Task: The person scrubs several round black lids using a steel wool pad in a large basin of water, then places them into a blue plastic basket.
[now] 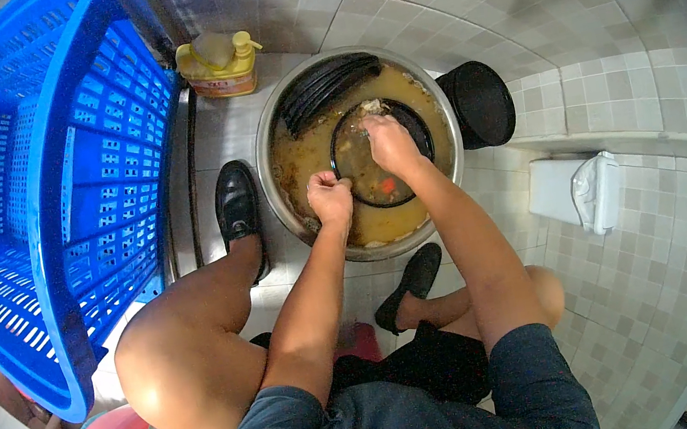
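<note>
From my remote post, clock hours read with 12 at the top, I watch the left hand (330, 199) close thumb and curled fingers on the rim of a round black dish (360, 158) at its 8 o'clock. The right hand (391, 144) reaches over the dish, fingers bunched near its 12 o'clock beside a pale clump (372, 107); whether they grip it, I cannot tell. The dish faces up toward my camera, as wide one way as the other, an orange-red patch (388, 186) at its 6 o'clock. It sits in cloudy brown water, slightly right of center in a metal basin (372, 253). Above it, black stacked ware (331, 91) leans along the basin's wall, its long axis running 8 to 2. Outside the basin, I see a black tub (485, 104) near 3 o'clock, a yellow pump container (220, 70) at 10 and a blue basket (53, 251) at 9.
</note>
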`<state>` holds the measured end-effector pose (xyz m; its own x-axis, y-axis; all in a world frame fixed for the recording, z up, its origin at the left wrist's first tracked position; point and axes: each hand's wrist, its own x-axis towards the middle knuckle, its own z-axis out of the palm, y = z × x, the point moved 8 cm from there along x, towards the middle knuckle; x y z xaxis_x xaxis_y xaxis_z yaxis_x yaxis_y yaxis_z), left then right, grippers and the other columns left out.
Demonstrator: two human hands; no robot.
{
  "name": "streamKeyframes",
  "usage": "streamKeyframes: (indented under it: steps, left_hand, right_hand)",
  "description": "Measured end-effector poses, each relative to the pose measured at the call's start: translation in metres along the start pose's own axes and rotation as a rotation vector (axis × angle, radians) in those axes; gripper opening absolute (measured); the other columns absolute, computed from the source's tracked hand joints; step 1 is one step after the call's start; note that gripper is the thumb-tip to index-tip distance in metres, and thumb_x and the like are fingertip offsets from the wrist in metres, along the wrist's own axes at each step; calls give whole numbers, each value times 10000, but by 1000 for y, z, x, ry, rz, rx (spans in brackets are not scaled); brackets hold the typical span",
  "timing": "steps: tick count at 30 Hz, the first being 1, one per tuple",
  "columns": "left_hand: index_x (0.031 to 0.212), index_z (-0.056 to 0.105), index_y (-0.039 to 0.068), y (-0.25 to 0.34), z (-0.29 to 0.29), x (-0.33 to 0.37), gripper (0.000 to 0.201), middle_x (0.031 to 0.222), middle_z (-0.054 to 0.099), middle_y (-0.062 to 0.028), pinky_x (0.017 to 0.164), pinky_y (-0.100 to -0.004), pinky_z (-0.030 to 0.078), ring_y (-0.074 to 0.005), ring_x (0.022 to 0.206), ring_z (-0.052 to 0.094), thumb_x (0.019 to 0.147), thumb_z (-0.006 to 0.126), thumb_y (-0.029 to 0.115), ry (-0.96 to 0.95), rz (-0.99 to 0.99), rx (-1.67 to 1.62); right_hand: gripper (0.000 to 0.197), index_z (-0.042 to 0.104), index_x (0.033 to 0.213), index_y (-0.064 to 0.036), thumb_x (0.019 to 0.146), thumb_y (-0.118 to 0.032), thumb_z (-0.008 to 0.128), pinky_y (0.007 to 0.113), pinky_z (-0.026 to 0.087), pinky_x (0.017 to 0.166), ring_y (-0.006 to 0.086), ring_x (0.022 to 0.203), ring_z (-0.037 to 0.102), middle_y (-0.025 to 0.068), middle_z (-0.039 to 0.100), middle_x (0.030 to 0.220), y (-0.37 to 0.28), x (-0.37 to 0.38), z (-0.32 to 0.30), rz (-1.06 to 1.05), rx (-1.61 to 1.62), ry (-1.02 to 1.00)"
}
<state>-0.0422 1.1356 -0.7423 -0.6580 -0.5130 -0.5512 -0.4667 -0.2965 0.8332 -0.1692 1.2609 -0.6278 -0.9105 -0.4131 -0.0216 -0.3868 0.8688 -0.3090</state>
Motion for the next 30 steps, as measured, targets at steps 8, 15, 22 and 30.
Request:
streamKeyframes:
  steps: [8,15,22,30]
  left_hand:
    - [870,549,49,-10,3,7,252,769,560,-32,580,-293,456,-140,658,550,711,702,-72,-37,-8,15]
    - [830,499,51,0,6,0,246,792,530,-27,683,-308,450,-153,711,507,718,698,-40,-28,-82,38]
    - [883,518,66,-8,6,5,284,812,542,-28,581,-305,438,-144,655,519,718,694,-83,0,-72,5]
    - [895,534,66,-5,8,4,263,823,560,-36,633,-318,454,-149,682,530,741,707,-58,-9,-100,82]
  right_hand:
    - [263,647,1062,-20,826,28,540,449,492,912,399,1015,616,209,662,1082,-18,-45,-3,-105,227,-231]
    - [225,670,1021,-50,807,-67,604,394,468,566,279,549,593,195,626,682,51,-56,-49,323,404,96]
    - [240,653,1028,-35,805,-85,581,493,501,735,403,803,644,239,669,877,83,-65,-40,427,160,65]
    - [256,621,1057,-9,812,-21,550,511,499,842,438,960,619,249,657,1008,46,-77,-20,186,39,-182]
